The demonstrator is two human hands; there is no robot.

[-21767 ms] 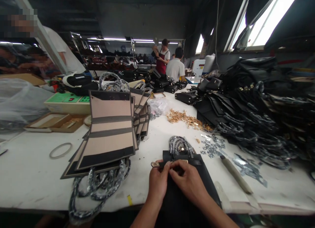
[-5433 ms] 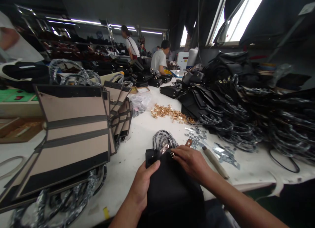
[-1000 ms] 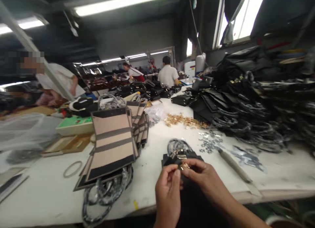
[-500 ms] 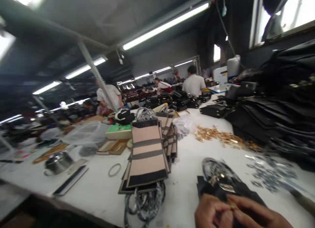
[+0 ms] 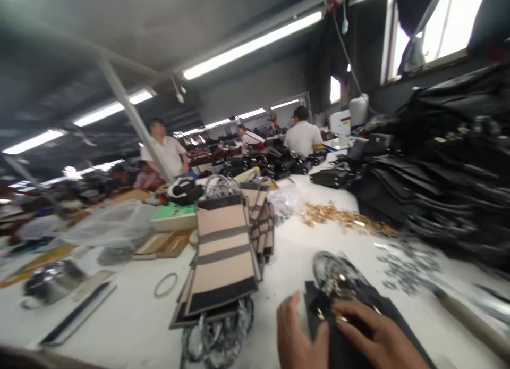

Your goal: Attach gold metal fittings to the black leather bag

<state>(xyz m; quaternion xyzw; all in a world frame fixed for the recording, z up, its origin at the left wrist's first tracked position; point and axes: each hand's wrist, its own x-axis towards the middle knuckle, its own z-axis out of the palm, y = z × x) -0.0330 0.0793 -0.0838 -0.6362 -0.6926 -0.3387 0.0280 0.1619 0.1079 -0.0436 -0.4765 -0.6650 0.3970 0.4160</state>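
Note:
A black piece [image 5: 398,321] with gold metal fittings and a wrapped handle [image 5: 326,265] lies at the lower right. On its fittings rests my right hand [image 5: 370,332], the fingers pinched at a small gold part [image 5: 340,317]; how much of that part it grips is partly hidden. My left hand [image 5: 300,334] is just left of the black piece, thumb and fingers apart, holding nothing. To the left, striped beige and black panels [image 5: 223,252] are stacked, with wrapped handles [image 5: 217,337] below them.
Gold fittings [image 5: 338,216] and silver pieces [image 5: 406,262] are scattered behind and right. A long-handled tool [image 5: 470,318] lies at right, below black material [image 5: 418,183]. Further left are a tape ring [image 5: 165,285], a metal cup [image 5: 53,284] and a green-topped box [image 5: 173,217]. People stand far behind.
My hands, earlier together at a small gold piece, have separated. The left has opened and moved left; the right is now down at the fittings. The view has shifted to the right.

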